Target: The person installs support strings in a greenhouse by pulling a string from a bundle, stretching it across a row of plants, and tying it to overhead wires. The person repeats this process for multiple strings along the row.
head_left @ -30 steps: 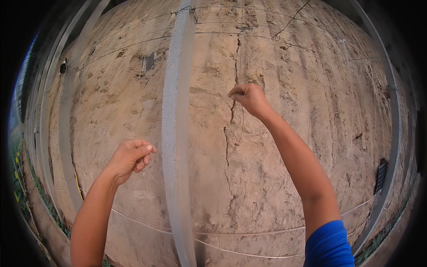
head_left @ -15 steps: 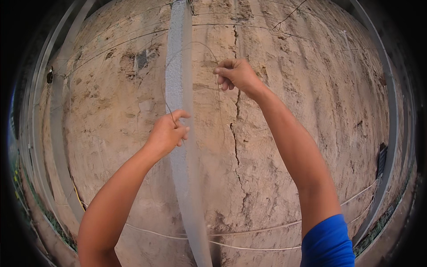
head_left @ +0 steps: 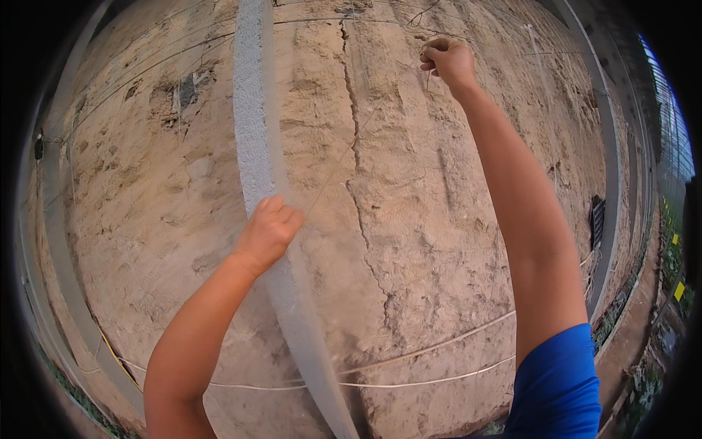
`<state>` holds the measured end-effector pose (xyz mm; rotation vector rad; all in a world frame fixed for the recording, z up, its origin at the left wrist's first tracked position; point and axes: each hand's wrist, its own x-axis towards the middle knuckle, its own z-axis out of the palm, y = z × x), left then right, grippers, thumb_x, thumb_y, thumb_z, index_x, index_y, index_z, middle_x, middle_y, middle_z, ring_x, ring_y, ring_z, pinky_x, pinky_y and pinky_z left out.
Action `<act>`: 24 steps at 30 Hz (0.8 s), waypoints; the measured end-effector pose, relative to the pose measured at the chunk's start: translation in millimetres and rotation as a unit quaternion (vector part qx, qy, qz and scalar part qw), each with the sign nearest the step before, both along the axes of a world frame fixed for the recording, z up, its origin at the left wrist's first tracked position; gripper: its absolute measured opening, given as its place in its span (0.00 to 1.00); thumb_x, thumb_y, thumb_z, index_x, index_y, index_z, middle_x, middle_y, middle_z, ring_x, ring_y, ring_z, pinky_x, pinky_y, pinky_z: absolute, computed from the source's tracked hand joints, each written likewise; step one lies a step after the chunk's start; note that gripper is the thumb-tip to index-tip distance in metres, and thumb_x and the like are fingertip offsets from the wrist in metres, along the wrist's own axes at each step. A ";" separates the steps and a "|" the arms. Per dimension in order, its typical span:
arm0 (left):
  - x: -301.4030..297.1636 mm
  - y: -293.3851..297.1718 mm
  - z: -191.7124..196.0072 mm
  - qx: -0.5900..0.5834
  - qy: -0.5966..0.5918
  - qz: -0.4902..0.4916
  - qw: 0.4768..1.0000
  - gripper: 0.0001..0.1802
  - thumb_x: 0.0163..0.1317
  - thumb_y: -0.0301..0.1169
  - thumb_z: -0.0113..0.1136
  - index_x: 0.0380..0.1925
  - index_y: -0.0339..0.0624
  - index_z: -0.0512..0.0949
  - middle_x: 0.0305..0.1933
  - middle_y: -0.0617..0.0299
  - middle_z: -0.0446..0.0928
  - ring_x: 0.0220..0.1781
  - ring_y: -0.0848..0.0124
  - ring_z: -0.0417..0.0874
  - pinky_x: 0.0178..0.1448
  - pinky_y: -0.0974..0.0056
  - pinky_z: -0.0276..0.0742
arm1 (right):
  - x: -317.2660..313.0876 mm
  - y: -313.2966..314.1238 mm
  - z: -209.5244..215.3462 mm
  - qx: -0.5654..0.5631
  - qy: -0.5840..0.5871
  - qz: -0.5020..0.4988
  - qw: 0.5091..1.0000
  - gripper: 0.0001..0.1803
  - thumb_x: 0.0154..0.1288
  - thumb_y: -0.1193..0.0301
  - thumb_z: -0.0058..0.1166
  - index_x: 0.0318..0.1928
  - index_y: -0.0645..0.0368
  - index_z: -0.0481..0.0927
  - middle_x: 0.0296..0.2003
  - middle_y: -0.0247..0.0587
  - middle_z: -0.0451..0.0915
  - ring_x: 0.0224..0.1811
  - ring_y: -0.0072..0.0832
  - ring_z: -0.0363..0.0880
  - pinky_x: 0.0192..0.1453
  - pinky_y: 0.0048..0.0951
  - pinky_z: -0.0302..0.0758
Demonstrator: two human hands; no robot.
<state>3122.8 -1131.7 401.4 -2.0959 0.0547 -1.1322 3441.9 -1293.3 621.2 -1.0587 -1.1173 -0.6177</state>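
A thin wire (head_left: 333, 175) slants upward from my left hand (head_left: 269, 233) toward my right hand (head_left: 447, 64); it is faint and hard to follow near its upper end. My left hand is closed around the lower part, held in front of a grey concrete post (head_left: 256, 124). Higher up and to the right, the fingers of my right hand are pinched on the wire, a short bit of it hanging below them. Behind both hands stands a rough earthen wall (head_left: 468, 263) with a long vertical crack (head_left: 356, 139).
Thin strands (head_left: 175, 31) run across the wall's top. Pale cords (head_left: 446, 342) cross low behind the post. Grey side posts (head_left: 613, 168) flank the wall, a dark panel (head_left: 598, 219) beside the right one. Plants with yellow tags (head_left: 678, 291) show at far right.
My right hand has moved up and right, away from the post. My left hand's fingers have closed. The looped wire is now stretched nearly straight, and the view has swung rightward.
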 end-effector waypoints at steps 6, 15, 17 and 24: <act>10.4 2.7 10.2 0.016 -0.015 0.023 0.999 0.05 0.44 0.23 0.55 0.23 0.44 0.70 0.25 0.62 0.70 0.33 0.63 0.72 0.40 0.62 0.70 | 25.9 -29.4 3.0 0.004 0.044 -0.022 0.999 0.08 0.63 0.74 0.55 0.42 0.63 0.81 0.29 0.36 0.82 0.28 0.18 0.81 0.28 0.20 0.73; 37.3 2.5 31.4 -0.013 -0.087 -0.097 0.991 0.06 0.46 0.21 0.56 0.24 0.43 0.71 0.25 0.62 0.70 0.34 0.63 0.72 0.40 0.61 0.67 | 58.4 -34.1 19.5 0.084 0.075 0.067 0.991 0.09 0.62 0.77 0.53 0.41 0.65 0.82 0.29 0.38 0.82 0.28 0.20 0.81 0.30 0.22 0.76; 37.3 3.0 29.9 -0.014 -0.079 -0.073 0.994 0.07 0.45 0.21 0.57 0.25 0.43 0.71 0.25 0.61 0.69 0.34 0.63 0.72 0.40 0.60 0.67 | 72.7 -49.1 19.4 0.091 0.121 0.052 0.987 0.09 0.64 0.76 0.54 0.43 0.66 0.81 0.31 0.39 0.83 0.30 0.20 0.81 0.31 0.21 0.77; 35.9 -0.6 31.4 -0.013 -0.087 -0.086 0.992 0.09 0.41 0.21 0.60 0.24 0.43 0.72 0.22 0.62 0.68 0.28 0.62 0.70 0.34 0.60 0.64 | 66.2 -144.7 24.7 0.420 -0.029 0.058 0.905 0.08 0.65 0.76 0.55 0.43 0.62 0.82 0.34 0.38 0.83 0.35 0.20 0.81 0.36 0.20 0.77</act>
